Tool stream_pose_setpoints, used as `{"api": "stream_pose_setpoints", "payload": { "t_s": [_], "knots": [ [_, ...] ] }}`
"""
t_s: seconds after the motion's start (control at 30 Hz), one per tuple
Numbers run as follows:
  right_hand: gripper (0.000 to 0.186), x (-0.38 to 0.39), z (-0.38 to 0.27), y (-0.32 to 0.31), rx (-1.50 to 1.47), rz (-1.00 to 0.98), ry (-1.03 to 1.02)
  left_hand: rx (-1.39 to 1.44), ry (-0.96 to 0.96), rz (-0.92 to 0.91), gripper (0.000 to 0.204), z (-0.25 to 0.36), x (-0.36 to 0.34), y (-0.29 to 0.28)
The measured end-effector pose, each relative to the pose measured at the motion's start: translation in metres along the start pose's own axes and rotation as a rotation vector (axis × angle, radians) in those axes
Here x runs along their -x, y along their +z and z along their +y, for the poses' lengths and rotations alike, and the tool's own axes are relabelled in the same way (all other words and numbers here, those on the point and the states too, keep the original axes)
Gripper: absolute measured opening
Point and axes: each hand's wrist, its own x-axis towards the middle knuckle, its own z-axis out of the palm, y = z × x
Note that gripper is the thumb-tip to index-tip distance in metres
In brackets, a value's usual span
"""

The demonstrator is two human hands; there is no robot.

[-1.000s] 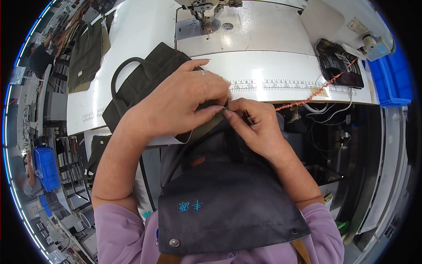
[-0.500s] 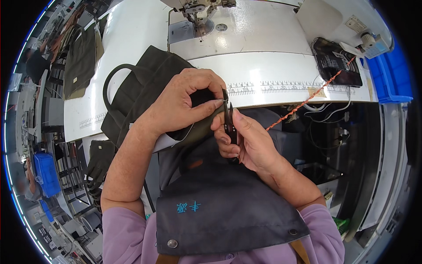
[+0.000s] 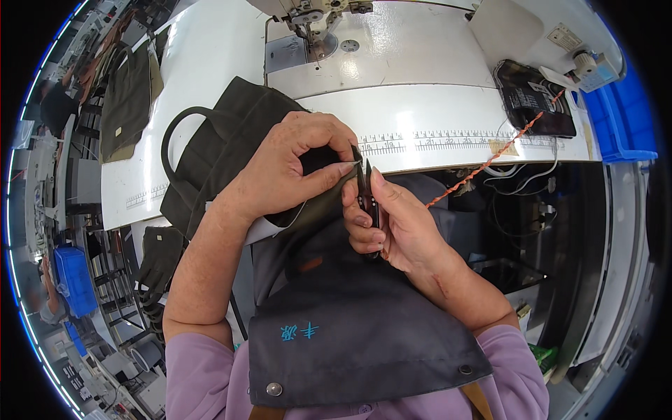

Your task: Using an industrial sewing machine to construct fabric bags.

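A dark olive fabric bag (image 3: 241, 115) with a looped handle lies over the table's front edge and hangs toward my lap. My left hand (image 3: 283, 164) is closed in a pinch on an edge of this bag, thumb against fingertips. Black thread snips (image 3: 367, 199) sit in my right hand (image 3: 406, 227), fingers wrapped round the handles. Their blades point away from me, slightly apart, right beside my left fingertips. A fine pale thread seems to show at the pinch, too small to be sure. Part of the bag is hidden beneath my left hand.
The sewing machine (image 3: 308, 31) stands beyond my hands on the white table (image 3: 448, 108), which has a printed ruler. An orange twisted cord (image 3: 483, 164) runs from near my right hand past a black pouch-like item (image 3: 535, 98). More olive pieces (image 3: 129, 105) lie left; a blue bin (image 3: 619, 122) stands right.
Both hands stay nearly in place. The blades of the snips stand a little further apart, and my right wrist has turned slightly.
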Motion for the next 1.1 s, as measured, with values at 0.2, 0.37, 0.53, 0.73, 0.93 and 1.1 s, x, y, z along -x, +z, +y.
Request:
{"api": "stream_pose_setpoints", "payload": {
  "t_s": [0.2, 0.37, 0.53, 0.73, 0.93, 1.1],
  "knots": [
    [0.046, 0.000, 0.002, 0.000, -0.008, 0.028, -0.001, -0.005, 0.000, 0.001, 0.013, 0.000, 0.001, 0.000],
    [0.042, 0.000, 0.001, 0.002, 0.033, 0.087, -0.002, -0.017, 0.017, -0.022, 0.012, 0.000, 0.000, 0.000],
    [0.041, 0.000, 0.001, 0.003, 0.024, 0.117, -0.003, -0.027, 0.004, -0.018, 0.012, -0.001, 0.001, 0.000],
    [0.040, 0.000, 0.001, 0.001, 0.046, 0.119, -0.009, -0.025, 0.038, -0.035, 0.012, -0.001, 0.000, 0.001],
    [0.040, 0.003, -0.007, 0.003, 0.049, 0.131, -0.113, -0.048, 0.070, -0.115, 0.013, -0.002, 0.000, 0.000],
    [0.037, 0.013, -0.033, 0.010, 0.440, 0.176, -0.434, 0.001, 0.038, -0.103, 0.013, -0.001, 0.006, -0.002]
  ]
}}
